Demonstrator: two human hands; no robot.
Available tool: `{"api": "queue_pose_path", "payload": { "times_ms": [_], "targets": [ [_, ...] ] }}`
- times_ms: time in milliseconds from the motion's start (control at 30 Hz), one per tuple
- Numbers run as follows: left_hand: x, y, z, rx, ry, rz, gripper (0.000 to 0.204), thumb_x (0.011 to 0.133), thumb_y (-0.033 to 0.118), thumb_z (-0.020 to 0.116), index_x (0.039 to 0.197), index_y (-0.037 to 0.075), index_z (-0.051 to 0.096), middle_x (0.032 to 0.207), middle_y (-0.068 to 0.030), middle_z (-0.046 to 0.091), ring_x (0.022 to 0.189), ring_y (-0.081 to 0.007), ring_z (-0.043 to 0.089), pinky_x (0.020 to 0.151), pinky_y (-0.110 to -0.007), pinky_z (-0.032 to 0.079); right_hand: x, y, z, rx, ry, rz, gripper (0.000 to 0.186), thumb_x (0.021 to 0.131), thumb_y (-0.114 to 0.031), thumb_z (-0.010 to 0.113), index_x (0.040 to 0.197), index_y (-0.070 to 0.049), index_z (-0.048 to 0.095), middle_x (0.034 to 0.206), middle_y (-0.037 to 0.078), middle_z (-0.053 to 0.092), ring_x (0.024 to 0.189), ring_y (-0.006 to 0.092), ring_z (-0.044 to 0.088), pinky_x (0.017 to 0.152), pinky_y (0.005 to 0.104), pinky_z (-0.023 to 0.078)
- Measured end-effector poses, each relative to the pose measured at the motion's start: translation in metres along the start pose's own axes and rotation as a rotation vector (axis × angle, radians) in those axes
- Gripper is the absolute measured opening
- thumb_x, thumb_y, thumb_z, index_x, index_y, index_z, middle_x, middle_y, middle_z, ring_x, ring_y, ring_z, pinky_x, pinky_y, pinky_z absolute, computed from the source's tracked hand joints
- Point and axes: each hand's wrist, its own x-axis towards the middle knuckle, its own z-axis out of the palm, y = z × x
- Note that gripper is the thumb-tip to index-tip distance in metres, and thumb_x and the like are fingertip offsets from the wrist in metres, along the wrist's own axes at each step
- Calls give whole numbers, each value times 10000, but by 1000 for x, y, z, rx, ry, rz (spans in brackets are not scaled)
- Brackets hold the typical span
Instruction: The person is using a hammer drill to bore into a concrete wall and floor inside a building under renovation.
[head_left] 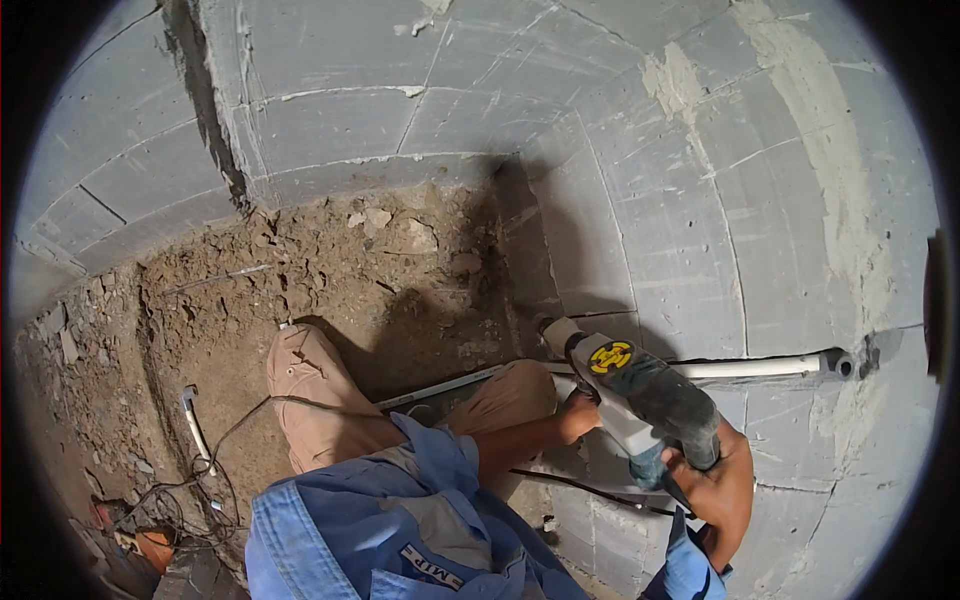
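A dusty dark-green and grey rotary hammer (640, 380) with a round yellow emblem points toward the lower part of the grey block wall, near the inner corner. My right hand (722, 488) is wrapped round its rear handle. Farther forward, my left hand (578, 416) closes on the tool's side handle, its fingers partly hidden. The tool's nose is close to the wall by the end of a mortar joint; shadow hides the bit's tip. Right behind the tool, a white plastic pipe (750, 369) lies in a groove cut in the wall.
Loose dirt and rubble (330, 250) cover the ground along the wall. Another white pipe (440, 386) runs low behind my knees. A short pipe with an elbow (198, 425) stands at left near a dark cable (240, 430). An orange object (155, 548) lies lower left.
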Motion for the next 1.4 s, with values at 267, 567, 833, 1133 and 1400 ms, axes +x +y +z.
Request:
{"api": "queue_pose_path", "payload": {
  "times_ms": [267,567,833,1133,1400],
  "targets": [
    [25,5,-21,-22,-70,391,468,910,162,607,1347,70,469,1343,-85,501,1265,-213,450,1040,-374,386,37,-11,-6,-44,-99,-34,317,664,-24,683,979,-22,647,712,83,643,603,136,553,617,295,464],
    [33,10,-51,396,103,359,532,919,291,611,1372,90,418,1384,-69,462,1249,-209,477,1029,-413,413,77,6,36,-52,-81,-95,308,715,-14,734,1007,12,639,776,78,663,666,122,556,637,283,465],
    [7,-3,-85,414,86,473,525,927,300,595,1373,89,415,1385,-70,461,1251,-206,475,1029,-417,412,66,27,53,-29,-85,-197,241,745,-5,672,973,4,598,730,61,643,629,136,577,587,285,456],
    [12,-1,-108,419,104,535,517,937,310,576,1374,89,412,1385,-72,460,1252,-203,474,1030,-421,411,72,-12,59,-122,-8,-165,369,762,-181,723,1040,10,576,832,243,656,840,429,647,716,413,502],
    [37,67,-171,468,-72,358,511,945,319,560,1375,88,408,1386,-73,460,1253,-200,473,1031,-425,410,196,-70,67,-264,-162,-456,521,754,-388,709,1104,-18,601,994,224,653,973,398,617,843,434,483]
  ]
}}
